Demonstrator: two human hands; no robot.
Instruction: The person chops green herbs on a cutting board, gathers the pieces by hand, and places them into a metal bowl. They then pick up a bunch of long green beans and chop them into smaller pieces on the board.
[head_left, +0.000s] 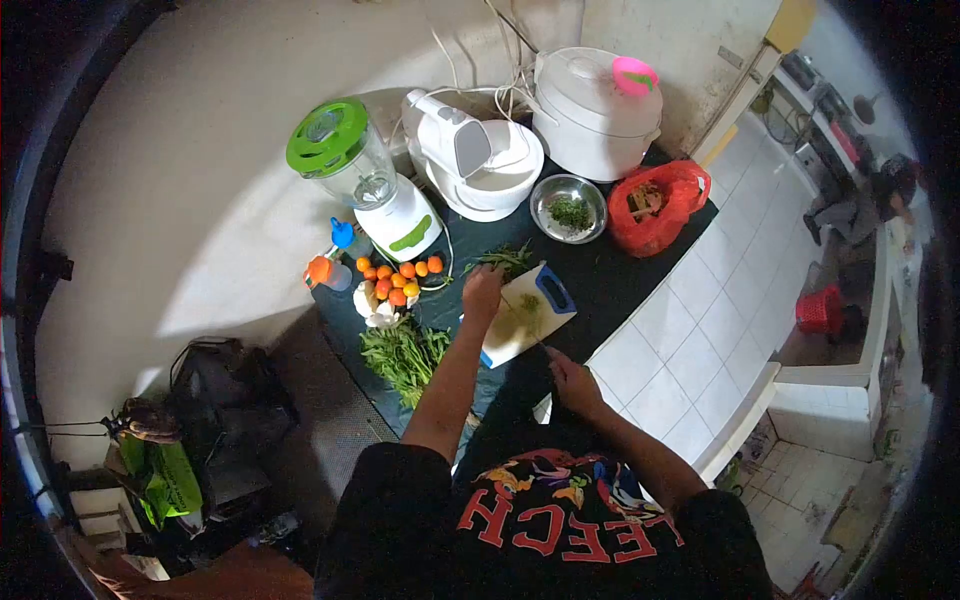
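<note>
My left hand (483,288) is at the left edge of a white cutting board (508,338) with blue ends, its fingers closed on a bunch of leafy greens (508,260) by the board's far end. Near the board's lower right corner, my right hand (574,383) grips a knife (545,349), whose blade is hard to make out at this size. Chopped greens (530,304) lie on the board. Behind it, a steel bowl (546,222) contains more chopped greens. A larger leafy bunch (400,360) rests left of my left forearm.
Small orange tomatoes (397,280) and garlic bulbs (366,300) lie to the left. A green-lidded blender (372,185), a stand mixer (455,140), a white lidded pot (597,120) and a red plastic bag (655,225) line the table's back. Another person (865,205) is at far right.
</note>
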